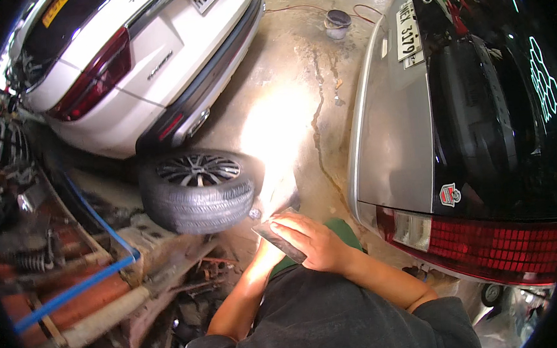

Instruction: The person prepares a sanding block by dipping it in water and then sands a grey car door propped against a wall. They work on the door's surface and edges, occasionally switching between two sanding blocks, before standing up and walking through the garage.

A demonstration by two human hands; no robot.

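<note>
A flat, dark grey rectangular strip (281,243) is held close in front of my body, tilted down to the right. My right hand (317,238) grips it from the right, fingers laid over its upper side. On the other side, my left hand (269,252) comes up behind the strip, which hides most of its fingers; whether it holds anything cannot be seen. Just beyond the hands, a tyre on a black-and-silver wheel (200,201) lies flat on the floor. A small round silvery piece (255,214) shows between the tyre and the strip.
A white car (151,73) stands at the far left, a grey car with a black rear window (394,128) close on the right. At the left are a blue pipe (81,290), a wooden beam (127,314) and piled metal parts. A bucket (337,25) stands far off on the concrete floor.
</note>
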